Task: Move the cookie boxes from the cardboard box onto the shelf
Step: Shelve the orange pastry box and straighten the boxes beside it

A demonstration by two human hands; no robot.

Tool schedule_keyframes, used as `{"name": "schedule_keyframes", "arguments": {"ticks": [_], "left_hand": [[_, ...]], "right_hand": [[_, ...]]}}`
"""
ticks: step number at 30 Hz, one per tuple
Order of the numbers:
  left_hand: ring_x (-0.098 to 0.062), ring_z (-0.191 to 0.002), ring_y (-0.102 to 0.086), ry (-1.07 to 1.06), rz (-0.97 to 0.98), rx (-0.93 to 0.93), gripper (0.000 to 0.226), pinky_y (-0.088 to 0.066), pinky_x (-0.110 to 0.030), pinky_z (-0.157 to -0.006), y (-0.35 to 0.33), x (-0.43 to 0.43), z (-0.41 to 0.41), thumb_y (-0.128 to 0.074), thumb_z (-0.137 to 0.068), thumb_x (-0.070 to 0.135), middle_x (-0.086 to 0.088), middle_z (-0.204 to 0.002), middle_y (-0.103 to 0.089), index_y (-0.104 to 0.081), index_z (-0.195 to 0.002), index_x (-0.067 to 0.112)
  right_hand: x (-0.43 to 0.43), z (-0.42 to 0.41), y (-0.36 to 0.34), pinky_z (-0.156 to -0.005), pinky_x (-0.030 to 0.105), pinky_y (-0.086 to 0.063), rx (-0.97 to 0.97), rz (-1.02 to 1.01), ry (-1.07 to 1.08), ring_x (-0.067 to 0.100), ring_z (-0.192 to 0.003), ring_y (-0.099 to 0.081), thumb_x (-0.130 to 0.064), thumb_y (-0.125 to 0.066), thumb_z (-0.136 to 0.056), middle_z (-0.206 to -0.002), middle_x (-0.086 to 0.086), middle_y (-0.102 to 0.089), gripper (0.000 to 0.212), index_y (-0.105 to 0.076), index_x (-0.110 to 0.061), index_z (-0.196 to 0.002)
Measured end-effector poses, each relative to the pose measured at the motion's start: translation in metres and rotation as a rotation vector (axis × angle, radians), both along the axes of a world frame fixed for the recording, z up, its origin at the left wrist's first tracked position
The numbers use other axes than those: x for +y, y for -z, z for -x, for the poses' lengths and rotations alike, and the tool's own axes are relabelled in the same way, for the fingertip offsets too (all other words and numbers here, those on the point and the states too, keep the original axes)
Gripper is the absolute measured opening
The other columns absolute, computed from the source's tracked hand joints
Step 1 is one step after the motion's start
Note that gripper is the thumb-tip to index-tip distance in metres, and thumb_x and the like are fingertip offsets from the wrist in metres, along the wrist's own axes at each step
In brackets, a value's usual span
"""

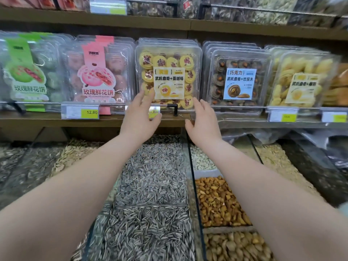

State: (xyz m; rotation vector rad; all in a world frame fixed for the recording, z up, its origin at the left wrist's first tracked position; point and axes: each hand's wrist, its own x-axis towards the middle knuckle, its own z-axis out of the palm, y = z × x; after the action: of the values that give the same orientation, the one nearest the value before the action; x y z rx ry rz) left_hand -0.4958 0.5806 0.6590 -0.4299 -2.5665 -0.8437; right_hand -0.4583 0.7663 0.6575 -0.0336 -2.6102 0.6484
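A clear plastic cookie box [168,59] of yellow cookies with red centres stands upright at the front of its row on the wooden shelf [47,121]. My left hand [140,114] reaches up to the box's lower left corner, fingers straight, fingertips at its front face. My right hand [202,121] is open just below the box's lower right corner, fingers extended; I cannot tell whether it touches the box. Neither hand holds anything. The cardboard box is out of view.
Neighbouring rows hold pink-labelled pastry boxes [98,72], green-labelled ones [26,72], chocolate cookie boxes [237,80] and pale yellow cookie boxes [301,81]. A rail with price tags [80,112] runs along the shelf edge. Below lie open bins of sunflower seeds [150,185] and nuts [216,200].
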Motion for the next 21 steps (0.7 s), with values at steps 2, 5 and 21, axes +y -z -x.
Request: {"name": "schedule_keyframes", "arguments": {"ticks": [2,5,21], "left_hand": [[-0.021,-0.138,-0.033,0.006,-0.068,-0.015,0.062,-0.030,-0.037,-0.113,0.000,0.002,-0.041,-0.059,-0.091,0.034,-0.003,-0.152,-0.033,-0.035,-0.147,0.025],[-0.018,-0.123,-0.048,-0.043,-0.122,-0.031,0.055,-0.039,-0.030,-0.103,0.010,0.002,-0.111,-0.061,-0.089,0.029,-0.001,-0.138,-0.050,-0.044,-0.141,0.022],[-0.007,-0.097,-0.056,-0.500,-0.264,-0.390,0.048,-0.042,-0.024,-0.086,0.109,-0.075,-0.484,-0.061,-0.090,0.030,0.010,-0.123,-0.060,-0.049,-0.137,0.034]], "right_hand": [[-0.001,-0.036,0.000,-0.115,0.035,-0.022,0.016,0.064,-0.050,0.023,-0.138,-0.030,-0.026,-0.055,-0.094,-0.149,0.006,-0.036,0.061,-0.030,-0.014,-0.148],[-0.002,-0.097,0.007,-0.110,0.031,-0.028,0.019,0.123,-0.148,0.020,-0.132,-0.039,-0.026,-0.055,-0.094,-0.140,0.004,-0.048,0.052,-0.041,-0.013,-0.142],[-0.087,-0.379,0.101,-0.107,0.040,-0.038,-0.295,0.211,-0.569,0.019,-0.126,-0.047,-0.027,-0.058,-0.090,-0.132,0.000,-0.057,0.044,-0.053,-0.016,-0.133]]}}
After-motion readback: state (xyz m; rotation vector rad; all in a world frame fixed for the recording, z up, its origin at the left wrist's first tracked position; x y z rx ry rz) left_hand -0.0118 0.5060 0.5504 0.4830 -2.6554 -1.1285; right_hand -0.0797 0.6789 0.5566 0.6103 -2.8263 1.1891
